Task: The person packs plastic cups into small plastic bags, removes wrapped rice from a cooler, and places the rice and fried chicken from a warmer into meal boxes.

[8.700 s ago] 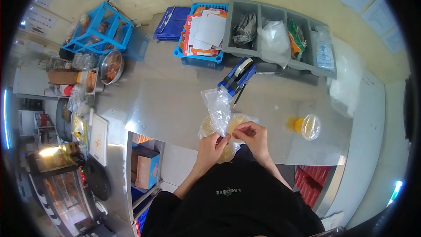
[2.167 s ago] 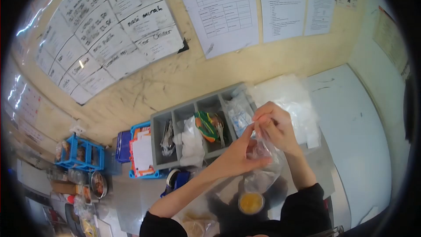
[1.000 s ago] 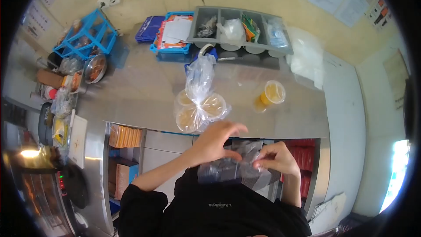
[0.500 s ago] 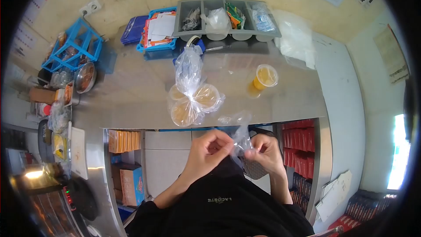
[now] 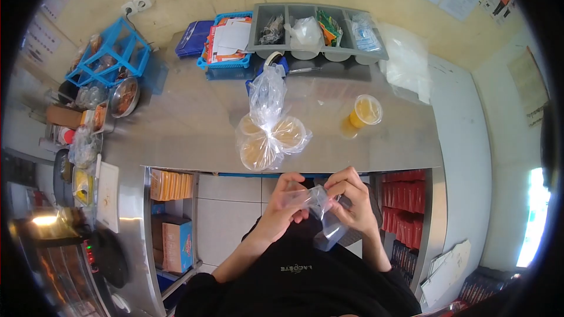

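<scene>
A clear plastic bag (image 5: 330,227) hangs between my two hands, in front of the counter's near edge. My left hand (image 5: 285,206) has its fingers curled around one end of the bag. My right hand (image 5: 351,201) pinches the bag's gathered part. Beyond them, a tied clear bag (image 5: 270,132) with several round tubs of pale yellow contents rests on the steel counter (image 5: 205,117). A lidded cup of orange-yellow liquid (image 5: 365,110) stands to its right.
At the back are a grey divided tray (image 5: 322,54), a blue basket of papers (image 5: 230,38), a blue tape dispenser (image 5: 276,61) and white plastic sheets (image 5: 405,61). A metal bowl (image 5: 125,97) stands at the left; red packets (image 5: 403,199) fill a lower shelf.
The tubs are now in a tied bag on the counter, away from my hands. My hands have come down from the grey tray with a clear bag, which now hangs lower between them.
</scene>
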The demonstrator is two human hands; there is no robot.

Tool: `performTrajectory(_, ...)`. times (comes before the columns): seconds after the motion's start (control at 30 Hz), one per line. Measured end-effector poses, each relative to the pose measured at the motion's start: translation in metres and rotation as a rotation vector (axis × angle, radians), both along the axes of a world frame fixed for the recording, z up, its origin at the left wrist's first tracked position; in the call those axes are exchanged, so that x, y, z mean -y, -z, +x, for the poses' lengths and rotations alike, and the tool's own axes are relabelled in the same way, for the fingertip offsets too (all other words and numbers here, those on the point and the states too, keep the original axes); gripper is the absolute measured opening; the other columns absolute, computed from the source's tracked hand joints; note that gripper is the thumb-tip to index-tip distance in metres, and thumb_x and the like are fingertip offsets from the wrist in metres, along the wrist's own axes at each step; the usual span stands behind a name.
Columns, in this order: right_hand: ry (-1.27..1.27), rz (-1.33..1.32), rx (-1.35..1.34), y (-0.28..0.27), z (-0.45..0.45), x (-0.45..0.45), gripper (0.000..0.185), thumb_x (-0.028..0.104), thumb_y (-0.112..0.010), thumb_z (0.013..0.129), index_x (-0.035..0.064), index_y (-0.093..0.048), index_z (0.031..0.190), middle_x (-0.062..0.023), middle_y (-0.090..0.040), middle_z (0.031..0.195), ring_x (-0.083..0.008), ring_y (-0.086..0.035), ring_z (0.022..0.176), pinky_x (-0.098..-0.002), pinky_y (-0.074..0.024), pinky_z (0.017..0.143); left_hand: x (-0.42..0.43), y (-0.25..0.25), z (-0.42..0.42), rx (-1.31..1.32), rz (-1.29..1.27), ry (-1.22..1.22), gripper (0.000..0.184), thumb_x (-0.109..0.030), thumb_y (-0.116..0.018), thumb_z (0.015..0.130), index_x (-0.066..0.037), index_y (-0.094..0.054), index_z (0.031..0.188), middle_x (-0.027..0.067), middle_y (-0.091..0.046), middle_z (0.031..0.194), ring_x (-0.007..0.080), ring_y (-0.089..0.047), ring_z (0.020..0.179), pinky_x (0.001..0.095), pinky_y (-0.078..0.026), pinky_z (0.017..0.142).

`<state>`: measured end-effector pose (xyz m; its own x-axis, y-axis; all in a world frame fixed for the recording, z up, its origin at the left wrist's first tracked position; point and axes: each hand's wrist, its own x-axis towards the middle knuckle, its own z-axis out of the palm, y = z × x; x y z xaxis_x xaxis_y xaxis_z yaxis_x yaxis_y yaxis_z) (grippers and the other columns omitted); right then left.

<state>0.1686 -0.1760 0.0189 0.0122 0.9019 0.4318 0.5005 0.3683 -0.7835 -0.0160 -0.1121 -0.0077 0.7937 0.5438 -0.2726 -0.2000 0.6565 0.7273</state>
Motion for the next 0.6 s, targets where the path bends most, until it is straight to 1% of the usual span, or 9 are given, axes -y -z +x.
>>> performTrajectory(0.1,0.065,-0.076,-0.158,0.017,-0.005,-0.002,0.018,0.019,-0.067,0.077,0.002,-0.06,0.077,-0.0091,-0.053,0.091,-0.0246,-0.048,0.083,-0.032,-0.0387,0.074,-0.001,0.006,-0.004,0.022,0.364,-0.024,0.03,-0.022,-0.055,0.092,-0.005,-0.048,0.115,-0.0002,-0.05,0.1,0.0062,-0.048,0.081,0.0203,-0.039,0.065)
performTrajectory(0.2,0.254,-0.147,-0.429,0.019,-0.018,-0.008,0.022,0.022,-0.064,0.08,0.0002,-0.06,0.078,-0.0098,-0.051,0.088,-0.0242,-0.047,0.083,-0.0321,-0.038,0.074,0.012,0.028,0.017,0.034,0.381,-0.169,0.026,-0.019,-0.057,0.091,-0.005,-0.05,0.112,-0.0012,-0.048,0.1,0.0057,-0.046,0.083,0.0201,-0.039,0.065)
performTrajectory(0.23,0.285,-0.111,-0.493,0.018,-0.024,-0.012,0.024,0.022,-0.061,0.084,-0.0011,-0.06,0.077,-0.0099,-0.049,0.087,-0.0233,-0.046,0.082,-0.0313,-0.0371,0.075,0.013,0.035,0.02,0.084,0.348,-0.188,0.018,-0.02,-0.059,0.09,-0.005,-0.054,0.098,-0.0002,-0.047,0.097,0.0062,-0.043,0.082,0.0193,-0.035,0.067)
performTrajectory(0.27,0.273,-0.114,-0.493,0.023,-0.025,-0.014,0.024,0.022,-0.061,0.084,-0.0011,-0.06,0.077,-0.0099,-0.049,0.087,-0.0233,-0.046,0.082,-0.0313,-0.0371,0.075,0.011,0.033,0.02,0.082,0.349,-0.2,0.018,-0.02,-0.059,0.09,-0.005,-0.054,0.098,-0.0002,-0.047,0.097,0.0062,-0.043,0.082,0.0193,-0.035,0.067)
performTrajectory(0.33,0.077,-0.108,-0.193,0.044,-0.029,-0.013,0.026,0.024,-0.06,0.086,-0.0011,-0.061,0.078,-0.0095,-0.049,0.088,-0.0217,-0.046,0.084,-0.0311,-0.037,0.074,0.004,0.025,0.012,0.078,0.57,-0.317,0.014,-0.019,-0.058,0.09,-0.006,-0.053,0.085,-0.0003,-0.045,0.093,0.0068,-0.041,0.079,0.0197,-0.032,0.066)
performTrajectory(0.4,0.019,-0.087,-0.154,0.043,-0.028,-0.017,0.032,0.029,-0.059,0.088,0.0003,-0.061,0.075,-0.0081,-0.05,0.086,-0.0182,-0.048,0.079,-0.0287,-0.0389,0.071,-0.002,0.006,0.008,0.053,0.578,-0.338,0.016,-0.017,-0.056,0.09,-0.007,-0.051,0.079,-0.0007,-0.044,0.089,0.0075,-0.04,0.076,0.0208,-0.031,0.065)
performTrajectory(0.47,0.143,-0.192,-0.945,0.028,-0.024,-0.012,0.037,0.032,-0.059,0.089,0.0005,-0.058,0.071,-0.0058,-0.051,0.083,-0.0144,-0.049,0.073,-0.0261,-0.0405,0.068,0.004,0.016,0.011,0.145,0.438,-0.158,0.016,-0.017,-0.055,0.09,-0.006,-0.05,0.079,0.0001,-0.043,0.085,0.0086,-0.039,0.074,0.0221,-0.031,0.066)
performTrajectory(0.53,0.002,-0.189,-1.11,0.03,-0.019,-0.009,0.039,0.035,-0.056,0.09,0.0001,-0.057,0.073,-0.0044,-0.051,0.082,-0.0126,-0.05,0.069,-0.0235,-0.0412,0.067,0.006,0.021,0.018,0.084,0.409,-0.125,0.016,-0.017,-0.054,0.089,-0.007,-0.048,0.079,0.0011,-0.044,0.082,0.0095,-0.04,0.074,0.023,-0.032,0.066)
performTrajectory(0.6,-0.235,-0.284,-1.474,0.044,-0.023,-0.01,0.04,0.038,-0.054,0.091,-0.0014,-0.058,0.082,-0.0061,-0.054,0.085,-0.0152,-0.052,0.074,-0.0255,-0.0418,0.069,-0.007,0.012,0.022,0.159,0.257,-0.325,0.011,-0.015,-0.054,0.087,-0.008,-0.048,0.082,0.0003,-0.045,0.08,0.0084,-0.039,0.074,0.0228,-0.032,0.066)
